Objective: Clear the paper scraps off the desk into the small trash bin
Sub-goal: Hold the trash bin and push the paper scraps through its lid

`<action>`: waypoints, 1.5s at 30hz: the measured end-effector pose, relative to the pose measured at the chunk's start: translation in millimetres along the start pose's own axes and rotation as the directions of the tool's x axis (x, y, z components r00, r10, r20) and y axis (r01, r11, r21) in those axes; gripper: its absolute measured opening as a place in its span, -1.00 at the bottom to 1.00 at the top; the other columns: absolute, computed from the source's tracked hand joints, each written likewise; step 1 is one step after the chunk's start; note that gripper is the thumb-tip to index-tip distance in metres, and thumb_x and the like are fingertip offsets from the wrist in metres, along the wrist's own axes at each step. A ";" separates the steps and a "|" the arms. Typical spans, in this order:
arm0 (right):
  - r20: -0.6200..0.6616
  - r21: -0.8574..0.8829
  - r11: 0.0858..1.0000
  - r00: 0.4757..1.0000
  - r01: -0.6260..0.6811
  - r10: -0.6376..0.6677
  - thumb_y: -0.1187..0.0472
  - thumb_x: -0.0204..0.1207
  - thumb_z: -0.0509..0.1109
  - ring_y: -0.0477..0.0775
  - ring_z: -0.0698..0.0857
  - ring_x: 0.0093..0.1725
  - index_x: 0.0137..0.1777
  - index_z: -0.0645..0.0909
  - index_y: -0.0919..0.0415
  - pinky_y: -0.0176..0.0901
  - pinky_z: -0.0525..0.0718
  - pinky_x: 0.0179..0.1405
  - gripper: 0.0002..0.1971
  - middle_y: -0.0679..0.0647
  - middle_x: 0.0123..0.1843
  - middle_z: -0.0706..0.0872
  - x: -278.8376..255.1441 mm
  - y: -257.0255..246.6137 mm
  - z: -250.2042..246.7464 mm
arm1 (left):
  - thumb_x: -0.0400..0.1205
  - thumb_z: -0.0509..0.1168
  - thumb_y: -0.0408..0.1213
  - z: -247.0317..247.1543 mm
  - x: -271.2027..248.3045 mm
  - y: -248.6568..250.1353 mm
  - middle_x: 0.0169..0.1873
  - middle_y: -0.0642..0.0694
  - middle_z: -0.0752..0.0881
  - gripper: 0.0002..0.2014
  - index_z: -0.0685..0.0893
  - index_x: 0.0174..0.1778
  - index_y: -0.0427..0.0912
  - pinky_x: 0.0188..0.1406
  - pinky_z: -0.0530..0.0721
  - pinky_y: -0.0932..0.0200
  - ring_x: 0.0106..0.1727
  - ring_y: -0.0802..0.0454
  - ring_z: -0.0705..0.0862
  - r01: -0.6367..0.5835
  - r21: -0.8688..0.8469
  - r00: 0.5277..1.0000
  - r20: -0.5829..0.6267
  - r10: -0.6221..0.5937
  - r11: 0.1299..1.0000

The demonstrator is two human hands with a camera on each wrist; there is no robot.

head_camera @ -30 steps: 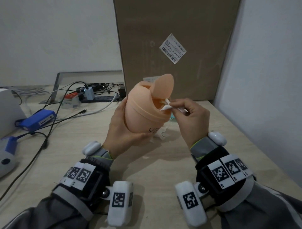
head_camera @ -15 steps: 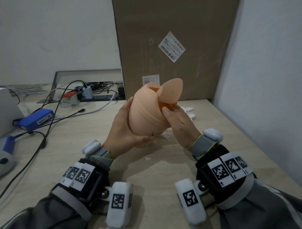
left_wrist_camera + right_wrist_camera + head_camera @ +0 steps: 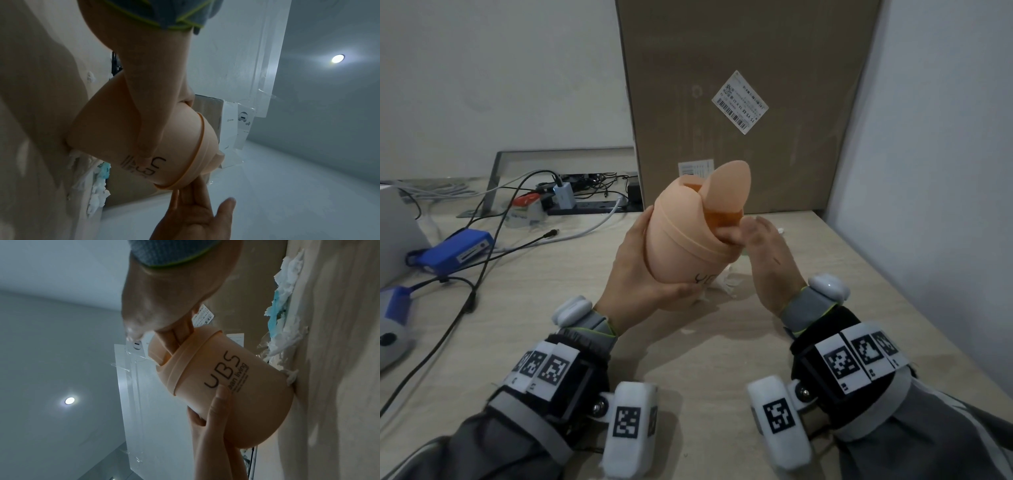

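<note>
My left hand (image 3: 630, 267) grips a small peach trash bin (image 3: 681, 246) and holds it tilted to the right, its base edge on the desk (image 3: 705, 359). The swing lid (image 3: 729, 186) is tipped up. The straight fingers of my right hand (image 3: 760, 246) reach into the opening under the lid, and I see no paper in them. In the right wrist view they enter the bin (image 3: 226, 386) at its mouth. White paper scraps (image 3: 726, 282) lie on the desk behind the bin's base. The scraps (image 3: 285, 288) include a blue piece (image 3: 275, 318).
A tall cardboard box (image 3: 739, 102) stands against the back wall right behind the bin. A wall (image 3: 945, 171) borders the desk on the right. Cables and a power strip (image 3: 585, 205), a blue device (image 3: 455, 251) and a white unit (image 3: 393, 233) fill the left side.
My right hand brought a white scrap to the bin's opening and pushed its fingers in under the lid. The scrap is gone from sight. The left hand kept hold of the bin.
</note>
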State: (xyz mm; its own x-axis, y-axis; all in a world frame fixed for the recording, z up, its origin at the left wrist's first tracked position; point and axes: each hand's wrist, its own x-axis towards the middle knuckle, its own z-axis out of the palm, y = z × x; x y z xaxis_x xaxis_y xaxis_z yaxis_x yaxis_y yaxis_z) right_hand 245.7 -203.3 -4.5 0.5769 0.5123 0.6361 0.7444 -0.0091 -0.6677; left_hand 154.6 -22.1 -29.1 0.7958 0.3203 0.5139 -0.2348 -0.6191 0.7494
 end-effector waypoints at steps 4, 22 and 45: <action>-0.365 0.109 0.992 0.925 -0.070 0.106 -0.19 0.56 -0.15 -0.09 0.76 -0.11 -0.12 0.77 0.19 -0.25 0.66 -0.03 -0.31 0.04 -0.15 0.81 7.5 9.7 -21.3 | 0.04 0.62 0.14 -0.6 0.7 -2.8 0.41 0.23 0.40 0.20 0.11 0.58 0.24 0.40 0.56 -0.04 0.42 0.18 0.47 0.034 -0.053 0.997 -0.062 -0.037 0.998; 0.483 0.022 0.577 0.514 -0.817 0.709 -0.18 0.66 0.03 0.08 0.74 -0.22 -0.05 0.63 0.27 -0.23 0.70 -0.37 -0.46 0.19 -0.19 0.73 -2.7 44.9 -32.9 | 0.04 0.61 0.12 -20.7 10.5 -30.7 0.46 0.02 0.44 0.22 0.13 0.63 0.12 0.41 0.54 -0.20 0.41 -0.01 0.51 0.183 -0.255 0.874 -0.400 -0.277 0.949; 0.341 -0.704 0.689 0.768 -0.173 0.542 -0.47 0.21 0.36 0.20 0.06 0.63 0.61 -0.02 -0.22 0.25 0.12 0.56 0.01 -0.07 0.69 0.03 36.8 77.4 43.5 | 0.02 0.62 0.19 -31.9 16.7 -49.6 0.45 0.04 0.45 0.25 0.14 0.62 0.12 0.43 0.53 -0.10 0.39 0.03 0.51 0.207 -0.281 0.812 -0.486 -0.325 0.937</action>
State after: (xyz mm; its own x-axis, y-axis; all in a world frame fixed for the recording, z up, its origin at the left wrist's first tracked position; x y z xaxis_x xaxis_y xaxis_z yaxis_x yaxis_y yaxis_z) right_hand 309.8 -147.8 -49.6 0.7320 0.6813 -0.0054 0.6492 -0.6998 -0.2979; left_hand 161.7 36.8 -44.4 0.4507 0.8093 0.3767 -0.2123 -0.3127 0.9258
